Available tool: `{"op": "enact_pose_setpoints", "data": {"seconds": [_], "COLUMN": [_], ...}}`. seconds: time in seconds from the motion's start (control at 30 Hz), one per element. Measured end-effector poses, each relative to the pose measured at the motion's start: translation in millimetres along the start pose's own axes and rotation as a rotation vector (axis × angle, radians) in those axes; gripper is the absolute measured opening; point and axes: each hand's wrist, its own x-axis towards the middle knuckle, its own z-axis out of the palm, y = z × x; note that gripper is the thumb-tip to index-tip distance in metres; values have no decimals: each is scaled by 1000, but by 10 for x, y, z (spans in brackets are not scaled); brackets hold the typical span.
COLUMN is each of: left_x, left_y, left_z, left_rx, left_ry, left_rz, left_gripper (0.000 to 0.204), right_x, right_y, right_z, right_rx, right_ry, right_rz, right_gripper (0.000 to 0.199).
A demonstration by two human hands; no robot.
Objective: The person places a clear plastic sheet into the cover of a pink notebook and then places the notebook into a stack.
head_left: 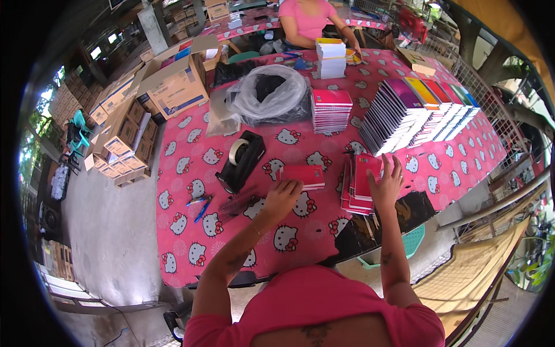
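Note:
My left hand (283,195) is closed on the near left edge of a thin stack of red notebooks (306,173), low over the pink patterned tablecloth. To the right, a loosely piled stack of red notebooks (363,176) lies with its layers out of line. My right hand (388,184) is at that pile's right side, fingers apart and pointing away from me, thumb at the top notebook's edge. Beyond the two stacks stands a neat pile of spiral notebooks with red covers (331,99).
A black tape dispenser (241,161) and blue-handled pliers (202,209) lie left. Behind are a clear plastic bag (269,92) and cardboard boxes (173,87). Tall rows of coloured spiral notebooks (399,113) stand right. Across the table, a person in pink (306,23) handles yellow-covered notebooks.

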Motion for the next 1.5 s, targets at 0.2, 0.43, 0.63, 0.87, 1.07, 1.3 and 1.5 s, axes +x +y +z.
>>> {"op": "enact_pose_setpoints", "data": {"seconds": [0.2, 0.43, 0.63, 0.87, 1.07, 1.3, 1.5], "left_x": [-90, -490, -525, -964, -648, -588, -585], "left_y": [416, 851, 190, -434, -9, 338, 314], "left_z": [-393, -230, -531, -366, -527, -541, -499], "left_rx": [-179, -841, 110, 156, -295, -498, -442], "left_ry": [-29, 188, 127, 83, 243, 263, 275], "left_rz": [-59, -854, -541, -521, -538, -575, -541], "left_gripper": [40, 55, 43, 27, 19, 13, 15], "right_x": [-544, -1197, -1162, -1132, -1100, -1185, -1171], "right_y": [-686, -659, -552, -587, -625, -493, -495], "right_z": [127, 650, 689, 827, 766, 945, 952], "right_rx": [837, 1067, 1055, 1354, 1350, 1326, 1358], "right_ry": [-430, -551, -581, -646, -668, -745, -749], "right_rz": [-226, 156, 131, 267, 331, 221, 191], "right_gripper": [51, 29, 23, 28, 36, 29, 27]}}
